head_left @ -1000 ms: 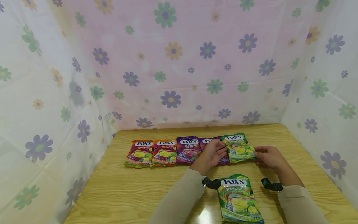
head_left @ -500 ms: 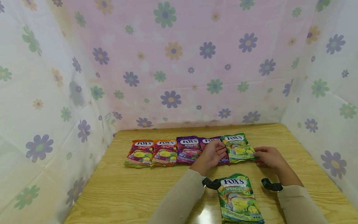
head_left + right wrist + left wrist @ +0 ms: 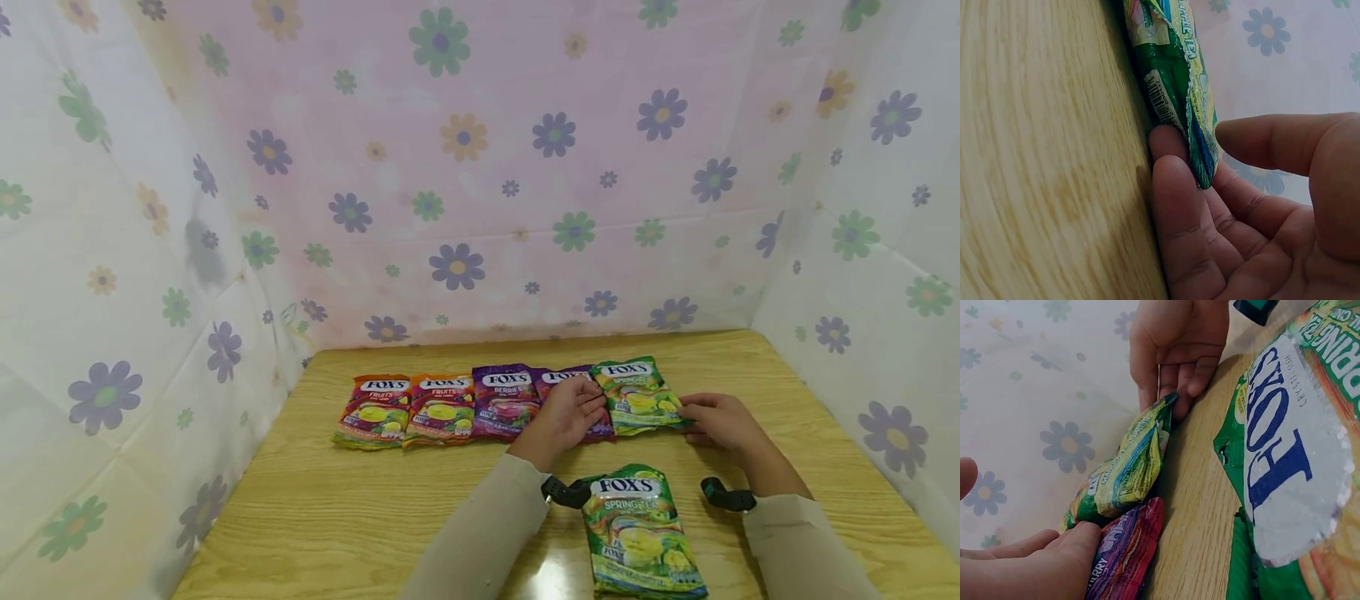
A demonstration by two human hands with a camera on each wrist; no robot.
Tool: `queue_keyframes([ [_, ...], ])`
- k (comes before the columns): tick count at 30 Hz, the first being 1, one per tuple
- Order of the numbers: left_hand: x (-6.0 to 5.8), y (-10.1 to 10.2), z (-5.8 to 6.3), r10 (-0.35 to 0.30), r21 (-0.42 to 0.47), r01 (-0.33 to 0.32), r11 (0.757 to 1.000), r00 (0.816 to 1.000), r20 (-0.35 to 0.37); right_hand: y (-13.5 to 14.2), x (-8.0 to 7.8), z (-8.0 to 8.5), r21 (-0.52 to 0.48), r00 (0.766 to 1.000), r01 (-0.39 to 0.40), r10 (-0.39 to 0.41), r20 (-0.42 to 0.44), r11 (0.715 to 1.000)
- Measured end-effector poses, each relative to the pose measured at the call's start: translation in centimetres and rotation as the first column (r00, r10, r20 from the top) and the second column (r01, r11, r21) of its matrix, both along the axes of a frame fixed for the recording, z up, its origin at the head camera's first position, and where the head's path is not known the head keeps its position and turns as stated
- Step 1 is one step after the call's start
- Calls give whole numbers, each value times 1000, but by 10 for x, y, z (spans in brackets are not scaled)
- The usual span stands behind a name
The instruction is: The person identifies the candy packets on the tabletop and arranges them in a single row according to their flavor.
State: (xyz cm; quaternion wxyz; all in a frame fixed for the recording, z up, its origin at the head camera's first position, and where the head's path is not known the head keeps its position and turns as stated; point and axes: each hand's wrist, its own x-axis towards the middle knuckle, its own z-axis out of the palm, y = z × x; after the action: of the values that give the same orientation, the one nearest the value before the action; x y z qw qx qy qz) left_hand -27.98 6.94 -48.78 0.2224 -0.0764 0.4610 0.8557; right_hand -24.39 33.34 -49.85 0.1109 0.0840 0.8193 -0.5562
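Note:
My right hand [image 3: 723, 423] pinches the lower right corner of a green Fox's Spring Tea candy bag [image 3: 637, 398] at the right end of a row. In the right wrist view, the thumb [image 3: 1266, 145] lies against one side of that corner, with fingers under the other. Fingers of my left hand [image 3: 564, 417] lie over the purple Berries candy bag [image 3: 555, 382], against the left side of the green one. The left wrist view has those fingertips [image 3: 1082, 540] where the green bag [image 3: 1129, 465] meets the purple bag [image 3: 1125, 550]. A second Spring Tea bag [image 3: 641, 533] lies between my forearms.
Leftward, the row continues with another purple Berries bag [image 3: 506, 404] and two orange Fruits bags, one inner [image 3: 442, 410] and one outer [image 3: 375, 412]. All lie on a wooden table [image 3: 360, 517]. Flower-patterned cloth [image 3: 495, 183] encloses the back and sides.

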Motion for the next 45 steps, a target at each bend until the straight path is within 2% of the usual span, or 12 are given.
queue_keyframes([
  [11,3,-4,5,10,-3,-10,1000,1000,0,-2,2,9,-4,1000,17,-17,13,1000],
  [15,5,-5,7,23,-13,-23,1000,1000,1,-3,5,17,105,999,2,2,-36,995],
  [19,6,-7,9,34,-12,-34,999,999,-4,-3,8,22,234,996,-11,32,-85,972],
  [23,8,-10,12,22,-12,-22,1000,1000,-17,0,9,25,265,995,-22,47,-89,964],
  [34,24,-28,17,-104,-31,102,994,991,-89,11,14,35,227,993,-55,76,-86,972],
  [38,33,-38,17,-172,-72,165,984,980,-103,9,16,40,192,993,-72,89,-81,979],
  [42,45,-47,18,-247,-131,231,964,960,-129,9,23,44,163,994,-84,95,-56,983],
  [45,53,-55,18,-276,-148,253,956,947,-162,12,28,45,163,994,-90,99,-43,983],
])
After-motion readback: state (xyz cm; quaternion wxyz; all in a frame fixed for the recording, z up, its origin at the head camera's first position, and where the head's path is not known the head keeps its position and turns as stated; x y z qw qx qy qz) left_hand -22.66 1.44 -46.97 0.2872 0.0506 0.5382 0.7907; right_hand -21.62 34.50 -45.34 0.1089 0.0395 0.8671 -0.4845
